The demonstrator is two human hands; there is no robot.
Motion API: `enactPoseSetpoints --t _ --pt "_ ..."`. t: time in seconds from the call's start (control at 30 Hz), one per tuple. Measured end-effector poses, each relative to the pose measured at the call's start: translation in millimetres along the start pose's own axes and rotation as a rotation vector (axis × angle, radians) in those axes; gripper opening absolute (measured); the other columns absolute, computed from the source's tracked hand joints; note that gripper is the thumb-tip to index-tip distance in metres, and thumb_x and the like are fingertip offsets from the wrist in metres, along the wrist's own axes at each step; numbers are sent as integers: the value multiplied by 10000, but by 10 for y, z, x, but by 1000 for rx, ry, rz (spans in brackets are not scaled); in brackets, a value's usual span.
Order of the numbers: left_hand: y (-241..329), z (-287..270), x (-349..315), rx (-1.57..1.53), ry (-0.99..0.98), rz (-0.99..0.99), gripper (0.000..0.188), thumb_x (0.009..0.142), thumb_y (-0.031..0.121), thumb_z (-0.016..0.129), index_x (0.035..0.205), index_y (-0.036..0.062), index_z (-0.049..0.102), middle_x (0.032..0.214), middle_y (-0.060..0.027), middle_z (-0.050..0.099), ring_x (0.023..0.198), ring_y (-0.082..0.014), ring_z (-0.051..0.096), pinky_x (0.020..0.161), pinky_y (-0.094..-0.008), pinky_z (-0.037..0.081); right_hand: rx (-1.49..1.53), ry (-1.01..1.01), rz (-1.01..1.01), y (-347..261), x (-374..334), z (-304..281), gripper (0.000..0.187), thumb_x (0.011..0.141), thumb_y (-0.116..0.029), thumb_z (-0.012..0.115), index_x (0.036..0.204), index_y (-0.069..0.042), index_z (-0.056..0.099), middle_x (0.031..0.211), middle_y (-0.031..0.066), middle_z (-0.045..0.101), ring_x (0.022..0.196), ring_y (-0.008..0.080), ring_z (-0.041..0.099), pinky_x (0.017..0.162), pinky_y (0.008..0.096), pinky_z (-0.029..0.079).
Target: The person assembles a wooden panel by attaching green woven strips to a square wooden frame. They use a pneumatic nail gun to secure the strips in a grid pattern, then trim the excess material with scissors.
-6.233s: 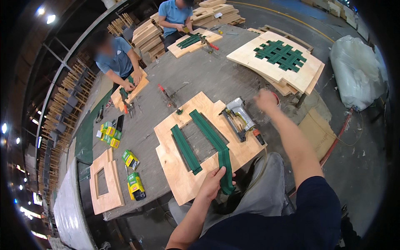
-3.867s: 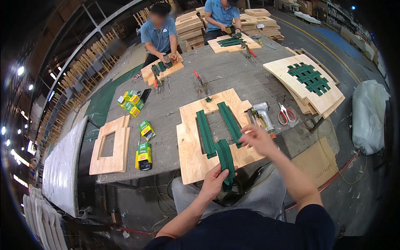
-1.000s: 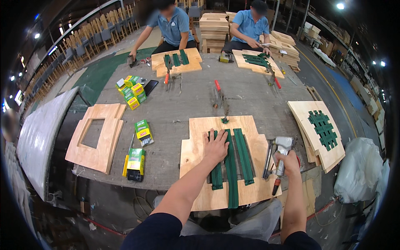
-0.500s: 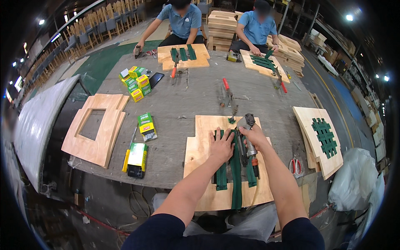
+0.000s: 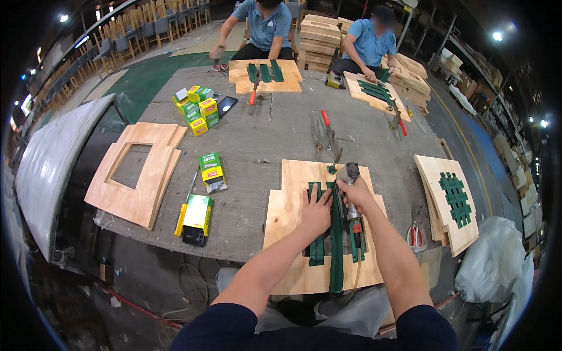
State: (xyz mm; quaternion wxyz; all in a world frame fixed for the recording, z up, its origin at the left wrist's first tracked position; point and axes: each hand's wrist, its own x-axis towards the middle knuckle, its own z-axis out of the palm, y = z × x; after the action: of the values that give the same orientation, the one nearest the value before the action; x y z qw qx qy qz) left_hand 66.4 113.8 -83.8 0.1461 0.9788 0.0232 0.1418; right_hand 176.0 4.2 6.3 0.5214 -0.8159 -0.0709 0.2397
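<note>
A notched plywood panel (image 5: pixel 282 225) lies in front of me, with green webbing straps running lengthwise over its opening. My left hand (image 5: pixel 317 215) rests flat on the left strap and the panel, fingers spread. Just right of it, a longer middle strap (image 5: pixel 336 260) reaches past the panel's near edge. My right hand (image 5: pixel 357 194) grips a pneumatic staple gun (image 5: pixel 351 171), held over the straps beside the middle one. Its hose trails toward me. A shorter strap (image 5: pixel 358 256) shows partly beneath the gun. Where the gun's nose meets the webbing is hidden.
Beyond the panel lies a red-handled clamp tool (image 5: pixel 328 131). Red scissors (image 5: pixel 415 237) are at right, near a woven panel (image 5: pixel 453 199). Staple boxes (image 5: pixel 212 171), a phone (image 5: pixel 227 105) and framed panels (image 5: pixel 123 187) are at left. Two co-workers (image 5: pixel 266 29) sit across the table.
My view has shifted slightly. The staple gun has turned a little, showing less of its black side. Across the table, the left co-worker's hand has drawn inward and up with a tool.
</note>
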Motion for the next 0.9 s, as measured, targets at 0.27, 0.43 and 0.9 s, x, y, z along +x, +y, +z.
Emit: enactPoseSetpoints --t 0.27,0.43,0.9 --pt "39 -83 -269 -10 -57 57 475 1000 288 513 1430 113 612 1544 -37 525 1542 -428 246 1251 -640 66 23 -19 11 -55 -55 107 234 974 -200 703 1108 -62 570 744 37 604 486 132 539 407 307 435" --pt "89 -141 -300 -74 -35 70 457 943 244 570 1361 83 661 1490 -58 574 1514 -448 301 1250 -644 90 -61 -60 32 -80 -78 72 235 992 -241 691 1110 -76 573 799 43 612 536 135 550 442 318 459" --pt "72 -150 -316 -88 19 66 418 930 249 588 1290 71 702 1444 -75 604 1497 -447 326 1261 -613 115 -80 10 -10 -31 -187 95 204 966 -204 718 1036 -47 608 738 30 602 482 126 522 416 305 432"
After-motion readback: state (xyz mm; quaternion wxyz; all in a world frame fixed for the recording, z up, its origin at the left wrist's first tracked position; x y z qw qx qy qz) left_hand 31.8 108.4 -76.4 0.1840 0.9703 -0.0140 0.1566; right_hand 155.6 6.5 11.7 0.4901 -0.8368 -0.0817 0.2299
